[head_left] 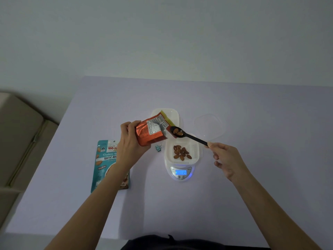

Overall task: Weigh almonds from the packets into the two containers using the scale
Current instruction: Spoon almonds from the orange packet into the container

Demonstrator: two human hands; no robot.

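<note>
Lavender surface (252,177) fills most of what I see, running back to a plain pale wall, with a beige box (19,141) off its left edge. My left hand (130,139) is raised above the surface and wrapped around an orange foil packet (151,131), tipped on its side so the open mouth points right. My right hand (225,159) pinches the end of a black spoon (187,135) between thumb and fingertips (the other fingers hang loose); its bowl sits at the packet's mouth carrying a few almonds (177,132). Just below the spoon, a white slotted container (195,150) rests on the scale (180,175) with more almonds (181,152) inside. The scale's blue display is lit, its digits too blurred to read. A second white container (173,114) lies behind the packet, a clear lid (209,126) to its right. Partly under my left forearm lies a teal packet (106,163) printed "Roasted Alm…". A small binder clip (158,147) sits left of the scale.
</note>
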